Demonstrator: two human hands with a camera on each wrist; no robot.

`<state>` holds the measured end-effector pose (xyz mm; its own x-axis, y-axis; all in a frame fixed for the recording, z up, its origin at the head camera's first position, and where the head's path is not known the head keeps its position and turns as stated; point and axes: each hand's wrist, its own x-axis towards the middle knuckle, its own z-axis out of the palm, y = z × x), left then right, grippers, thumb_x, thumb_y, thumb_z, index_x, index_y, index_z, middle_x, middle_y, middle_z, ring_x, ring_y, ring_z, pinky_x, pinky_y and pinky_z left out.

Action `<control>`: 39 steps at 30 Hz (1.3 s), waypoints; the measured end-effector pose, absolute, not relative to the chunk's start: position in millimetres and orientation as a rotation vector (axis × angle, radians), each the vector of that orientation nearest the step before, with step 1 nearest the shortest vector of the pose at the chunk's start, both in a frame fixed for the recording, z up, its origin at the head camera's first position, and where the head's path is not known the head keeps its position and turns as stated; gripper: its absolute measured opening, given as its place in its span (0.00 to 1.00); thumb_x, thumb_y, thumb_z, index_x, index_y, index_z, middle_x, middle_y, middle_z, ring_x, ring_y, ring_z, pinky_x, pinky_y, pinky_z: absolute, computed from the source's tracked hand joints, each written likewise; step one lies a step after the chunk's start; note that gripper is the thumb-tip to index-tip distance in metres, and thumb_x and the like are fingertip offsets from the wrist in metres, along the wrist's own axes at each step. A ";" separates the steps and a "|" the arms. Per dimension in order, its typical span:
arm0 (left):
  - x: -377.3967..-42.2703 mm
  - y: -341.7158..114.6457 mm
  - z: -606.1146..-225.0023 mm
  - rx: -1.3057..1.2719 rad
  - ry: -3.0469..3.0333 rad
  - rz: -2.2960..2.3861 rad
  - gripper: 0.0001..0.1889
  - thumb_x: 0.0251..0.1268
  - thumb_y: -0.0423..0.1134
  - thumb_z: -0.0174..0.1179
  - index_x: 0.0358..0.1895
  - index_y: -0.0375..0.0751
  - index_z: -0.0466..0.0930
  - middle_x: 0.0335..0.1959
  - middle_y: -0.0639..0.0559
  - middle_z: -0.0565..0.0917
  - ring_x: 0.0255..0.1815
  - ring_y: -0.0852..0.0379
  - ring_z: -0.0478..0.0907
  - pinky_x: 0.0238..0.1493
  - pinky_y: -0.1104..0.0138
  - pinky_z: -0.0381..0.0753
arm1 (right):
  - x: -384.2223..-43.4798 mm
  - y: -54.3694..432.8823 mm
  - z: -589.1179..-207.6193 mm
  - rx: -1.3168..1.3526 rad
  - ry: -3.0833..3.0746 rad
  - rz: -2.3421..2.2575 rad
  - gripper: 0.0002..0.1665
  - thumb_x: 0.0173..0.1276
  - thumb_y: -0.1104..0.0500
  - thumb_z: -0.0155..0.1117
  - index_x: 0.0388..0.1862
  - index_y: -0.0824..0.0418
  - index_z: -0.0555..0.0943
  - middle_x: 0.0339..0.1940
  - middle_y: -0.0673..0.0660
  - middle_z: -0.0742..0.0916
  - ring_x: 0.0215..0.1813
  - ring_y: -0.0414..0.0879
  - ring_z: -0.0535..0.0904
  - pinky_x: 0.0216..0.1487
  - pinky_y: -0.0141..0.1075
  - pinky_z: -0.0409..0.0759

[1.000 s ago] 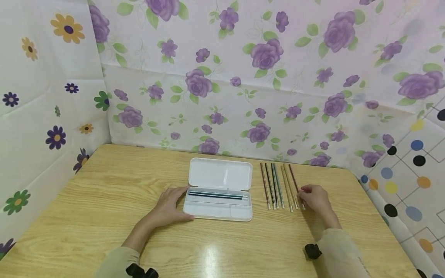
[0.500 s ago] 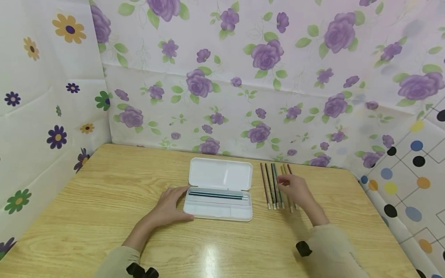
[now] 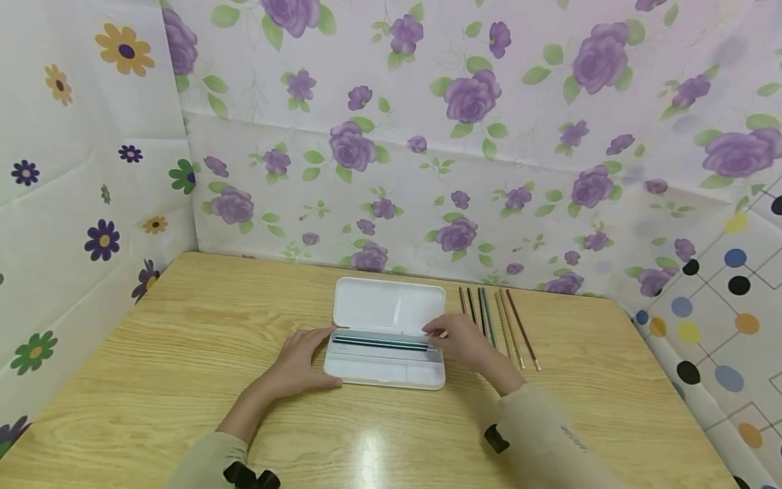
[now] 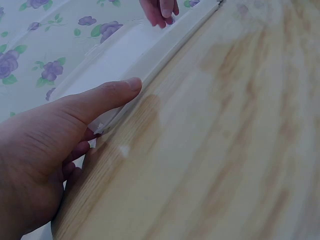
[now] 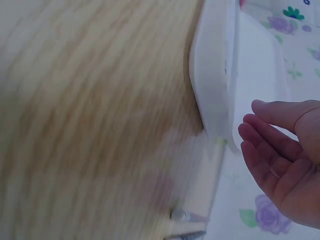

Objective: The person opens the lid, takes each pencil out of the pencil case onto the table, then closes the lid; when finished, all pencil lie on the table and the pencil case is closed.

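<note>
A white pencil case [image 3: 424, 375] lies on the table with its lid [image 3: 389, 302] raised at the back. Several dark pencils [image 3: 381, 343] lie in its rear compartment, eraser ends to the right. My left hand [image 3: 297, 363] holds the case's left end, thumb along the front wall [image 4: 112, 97] and fingers around the far side. Over the right end of the case hovers my right hand [image 3: 464, 343], fingers loosely bent. In the right wrist view, thumb and fingertips of that hand [image 5: 287, 155] are apart with nothing between them.
Right of the case lie several pencils in a row, among them tan pencils [image 3: 509, 326] and a dark red pencil [image 3: 523, 329]. My right forearm partly covers the row. Flowered sheeting [image 3: 391, 204] stands behind the wooden table [image 3: 275, 292].
My right hand has left the dark red pencil and swept left over the row to the case's right end. The left hand and case have stayed put.
</note>
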<state>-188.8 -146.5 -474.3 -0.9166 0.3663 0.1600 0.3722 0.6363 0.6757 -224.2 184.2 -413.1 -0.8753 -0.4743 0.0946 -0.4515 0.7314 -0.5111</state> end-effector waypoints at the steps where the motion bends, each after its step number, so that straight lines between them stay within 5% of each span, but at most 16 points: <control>1: -188.9 -146.5 -474.3 -0.642 -2.832 -1.170 0.52 0.39 0.59 0.76 0.70 0.37 0.65 0.64 0.41 0.71 0.64 0.41 0.62 0.63 0.43 0.55 | -224.3 180.3 -414.7 -0.758 2.876 -0.825 0.09 0.64 0.69 0.66 0.43 0.66 0.86 0.38 0.55 0.87 0.41 0.46 0.82 0.42 0.37 0.81; 39: -188.8 -146.7 -474.7 -0.636 -2.837 -1.158 0.52 0.40 0.59 0.76 0.70 0.38 0.65 0.63 0.42 0.72 0.63 0.42 0.62 0.63 0.42 0.56 | -218.8 144.9 -431.2 -0.909 2.862 -0.620 0.06 0.60 0.69 0.69 0.37 0.63 0.87 0.31 0.52 0.85 0.35 0.43 0.81 0.38 0.36 0.80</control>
<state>-188.8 -146.7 -474.7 -0.9173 0.3639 0.1619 0.3733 0.6436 0.6681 -218.8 144.9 -431.2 -0.8217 -0.5678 0.0490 -0.5373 0.7430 -0.3991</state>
